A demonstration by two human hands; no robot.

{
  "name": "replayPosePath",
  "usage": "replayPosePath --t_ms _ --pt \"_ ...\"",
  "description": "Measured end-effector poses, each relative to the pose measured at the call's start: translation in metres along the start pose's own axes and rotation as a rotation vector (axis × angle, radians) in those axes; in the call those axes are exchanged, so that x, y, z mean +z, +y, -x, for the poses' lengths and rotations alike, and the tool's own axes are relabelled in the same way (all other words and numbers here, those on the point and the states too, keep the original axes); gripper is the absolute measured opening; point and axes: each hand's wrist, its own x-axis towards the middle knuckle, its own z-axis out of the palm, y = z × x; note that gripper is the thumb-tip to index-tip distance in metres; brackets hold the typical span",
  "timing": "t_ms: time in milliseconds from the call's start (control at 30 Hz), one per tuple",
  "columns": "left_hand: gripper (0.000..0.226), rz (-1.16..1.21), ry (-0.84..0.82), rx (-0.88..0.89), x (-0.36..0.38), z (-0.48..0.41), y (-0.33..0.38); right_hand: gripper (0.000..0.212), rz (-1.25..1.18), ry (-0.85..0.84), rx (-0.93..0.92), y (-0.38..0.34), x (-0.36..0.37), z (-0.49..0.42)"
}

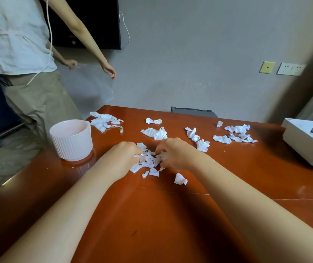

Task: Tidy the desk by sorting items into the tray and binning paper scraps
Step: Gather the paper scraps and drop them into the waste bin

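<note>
While both forearms reached across the reddish-brown desk [170,215], the left hand [122,156] and right hand [174,153] curled their fingers around a pile of torn white paper scraps [149,160], seemingly gathering rather than lifting it. Left of the pile stood a ribbed pink bin [71,140]; right, a white tray [307,143].

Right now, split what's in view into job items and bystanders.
Job: torn white paper scraps between left hand and right hand; ribbed pink round bin; white tray.
Bystanders: black wall screen; wall sockets; clear plastic bag.
</note>
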Motion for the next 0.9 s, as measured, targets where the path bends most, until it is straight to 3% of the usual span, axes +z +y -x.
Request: replayPosePath --t_ms 200,367,467,567,767,900 --pt "0.028 -0.011 0.017 0.016 0.0 0.0 -0.005 0.021 -0.075 0.072 0.001 0.0 0.005 0.001" --pt "0.026 0.07 0.097 0.001 -0.001 0.004 -0.007 0.02 -0.108 0.134 0.015 0.008 0.008 0.004" --pt "0.006 0.097 0.124 -0.011 -0.003 0.005 -0.009 0.018 -0.182 0.206 0.01 0.009 0.006 0.013" --pt "0.02 0.125 0.16 -0.038 -0.003 0.004 -0.013 0.016 -0.203 0.257 -0.012 0.0 -0.003 0.021" --pt "0.017 0.14 0.161 -0.022 -0.003 0.003 -0.013 0.027 -0.138 0.031 -0.03 -0.025 -0.004 0.018" --pt "0.01 0.14 0.164 -0.016 -0.004 0.005 -0.013 0.003 0.008 -0.071 -0.049 -0.024 0.006 0.002"
